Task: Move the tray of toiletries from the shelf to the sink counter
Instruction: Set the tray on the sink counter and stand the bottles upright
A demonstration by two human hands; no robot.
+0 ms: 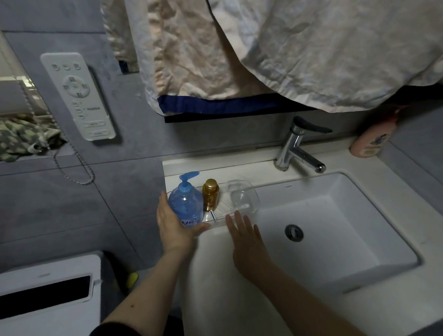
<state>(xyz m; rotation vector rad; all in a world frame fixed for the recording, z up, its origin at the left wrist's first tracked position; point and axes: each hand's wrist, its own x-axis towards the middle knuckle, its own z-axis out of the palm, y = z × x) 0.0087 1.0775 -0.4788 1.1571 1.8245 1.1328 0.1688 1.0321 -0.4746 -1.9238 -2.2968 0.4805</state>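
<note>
White bench beside the sink basin (353, 237) now carries our clear tray (244, 208) with blue pump bottle (186, 202) and amber bottle (210, 195); left hand (172, 224) cups its end, right hand (244, 240) open flat, so we should release gently, keeping bottles upright.

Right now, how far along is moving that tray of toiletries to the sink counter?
Nearly done. The clear tray already sits on the sink counter at the basin's back left corner, with the blue pump bottle and amber bottle upright in it. The left hand cups the tray's left end; the right hand is open just in front of it. Left: letting go.
</note>
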